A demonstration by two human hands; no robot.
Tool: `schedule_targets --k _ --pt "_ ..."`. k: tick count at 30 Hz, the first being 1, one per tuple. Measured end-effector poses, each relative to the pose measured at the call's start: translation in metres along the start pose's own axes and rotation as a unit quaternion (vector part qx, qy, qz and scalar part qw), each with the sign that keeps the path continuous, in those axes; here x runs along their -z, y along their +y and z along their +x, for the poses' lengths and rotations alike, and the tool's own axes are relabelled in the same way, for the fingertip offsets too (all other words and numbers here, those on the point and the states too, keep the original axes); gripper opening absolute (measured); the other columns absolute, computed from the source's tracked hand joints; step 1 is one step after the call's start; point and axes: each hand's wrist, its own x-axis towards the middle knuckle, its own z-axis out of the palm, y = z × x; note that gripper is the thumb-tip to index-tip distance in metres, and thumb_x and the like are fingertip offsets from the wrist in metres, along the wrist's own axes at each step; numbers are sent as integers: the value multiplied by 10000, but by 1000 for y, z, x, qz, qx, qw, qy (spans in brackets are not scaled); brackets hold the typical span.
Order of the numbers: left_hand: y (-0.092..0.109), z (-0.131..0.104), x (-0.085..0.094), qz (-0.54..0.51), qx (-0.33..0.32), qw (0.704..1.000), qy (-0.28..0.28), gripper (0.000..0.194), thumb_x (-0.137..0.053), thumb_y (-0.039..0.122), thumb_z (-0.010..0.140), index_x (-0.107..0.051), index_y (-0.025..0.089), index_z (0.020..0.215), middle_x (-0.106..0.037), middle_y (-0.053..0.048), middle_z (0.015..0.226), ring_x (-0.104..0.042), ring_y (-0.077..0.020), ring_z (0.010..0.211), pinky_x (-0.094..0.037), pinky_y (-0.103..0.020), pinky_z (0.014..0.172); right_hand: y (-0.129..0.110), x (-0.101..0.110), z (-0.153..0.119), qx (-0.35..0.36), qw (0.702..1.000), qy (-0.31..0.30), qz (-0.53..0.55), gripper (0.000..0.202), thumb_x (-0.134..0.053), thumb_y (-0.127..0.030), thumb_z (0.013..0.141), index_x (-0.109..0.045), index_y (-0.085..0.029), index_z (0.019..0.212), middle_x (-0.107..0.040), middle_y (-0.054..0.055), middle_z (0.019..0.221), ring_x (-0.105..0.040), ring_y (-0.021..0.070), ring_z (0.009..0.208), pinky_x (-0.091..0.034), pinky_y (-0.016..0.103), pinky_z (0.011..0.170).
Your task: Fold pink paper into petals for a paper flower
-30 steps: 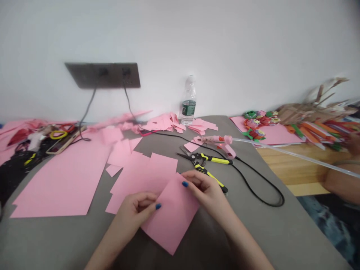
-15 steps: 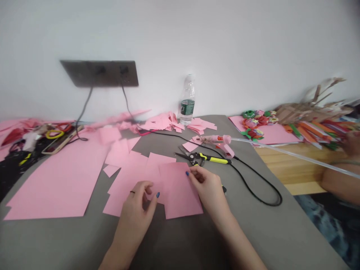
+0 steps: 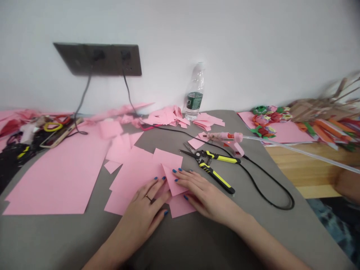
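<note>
A small pink paper sheet (image 3: 182,208) lies before me, its upper part folded over into a slanted flap (image 3: 171,183). My right hand (image 3: 206,193) rests on this flap with fingers stretched out and the thumb apart lower down. At the sheet's left edge, my left hand (image 3: 146,206) lies with fingers spread, a ring on one of them. It partly covers the sheet and other pink squares (image 3: 131,168) beneath. Yellow-and-black snips (image 3: 218,176) lie just beyond my right hand, handles apart.
A pink glue gun (image 3: 237,148) with a long clear glue stick and looping black cable sits at right. Behind stand a water bottle (image 3: 194,101) and paper scraps (image 3: 168,115). Large pink sheets (image 3: 59,180) and a phone (image 3: 60,135) are left. Another person's arm (image 3: 347,183) shows at far right.
My right hand has gone from pinching the sheet's upper right edge to resting on a fold in it. My left hand has moved right and spread onto the paper. The view has shifted slightly.
</note>
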Motion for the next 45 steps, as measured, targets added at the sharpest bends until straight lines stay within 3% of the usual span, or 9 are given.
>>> schedule_targets --k 5,9,14,19,25,31,38,43,45 --pt "-7 5 7 -30 7 999 11 387 -502 138 950 -581 155 1328 -623 -127 1411 -551 -278 1284 -501 -462 1053 2 -3 -3 1 996 -69 -58 588 -515 -112 930 -433 -147 1511 -422 163 1586 -368 265 1482 -337 554 1180" --pt "-12 10 12 -41 -15 999 10 340 -479 96 950 -643 197 1230 -660 -96 1351 -571 -266 1242 -506 -444 1026 -3 -14 -8 -5 993 -66 -95 599 -541 -142 918 -449 -166 1509 -358 156 1620 -358 300 1485 -376 567 1148" --pt "-22 17 19 -33 -56 998 21 361 -464 51 936 -683 186 1190 -678 -126 1284 -618 -264 1144 -552 -425 936 -13 -24 -10 -27 988 -47 -146 591 -522 -218 938 -431 -192 1521 -406 137 1601 -381 346 1461 -399 603 1099" --pt "-30 18 17 -38 -92 994 42 348 -486 36 894 -690 161 1146 -689 -144 1225 -619 -267 1097 -556 -416 889 -26 -33 -14 -61 978 4 -200 588 -524 -332 946 -450 -165 1505 -392 161 1606 -318 409 1461 -278 655 1106" --pt "-32 14 16 -59 -100 993 18 334 -517 96 898 -675 218 1166 -643 -136 1294 -542 -287 1191 -510 -442 925 -39 -41 -13 -72 975 14 -211 589 -498 -310 928 -466 -116 1483 -489 145 1546 -319 382 1444 -110 577 1178" --pt "-32 13 16 -49 -115 992 -5 342 -545 146 911 -647 256 1219 -619 -105 1353 -496 -304 1237 -455 -465 962 -47 -43 -9 -90 971 22 -220 597 -489 -288 907 -465 -126 1481 -471 154 1556 -341 399 1413 -238 574 1107" --pt "-31 15 14 -54 -125 990 27 284 -525 149 942 -688 248 1153 -656 -99 1305 -513 -302 1205 -446 -454 923 -51 -34 -7 -120 973 18 -198 571 -539 -286 914 -483 -163 1469 -426 174 1582 -400 382 1400 -325 565 1051" --pt "-32 14 14 -51 -127 990 27 305 -523 118 929 -697 235 1151 -651 -100 1316 -508 -296 1209 -440 -446 938 -32 -15 -3 -62 987 17 -149 453 -471 -208 975 -529 -228 1424 -506 65 1546 -400 288 1436 -209 532 1150" --pt "-32 15 15 -53 -128 990 28 309 -522 113 927 -696 236 1150 -644 -102 1324 -508 -298 1205 -442 -445 932 -22 -10 -1 -27 989 -1 -143 437 -444 -179 992 -534 -223 1417 -527 49 1530 -421 275 1427 -216 529 1159"
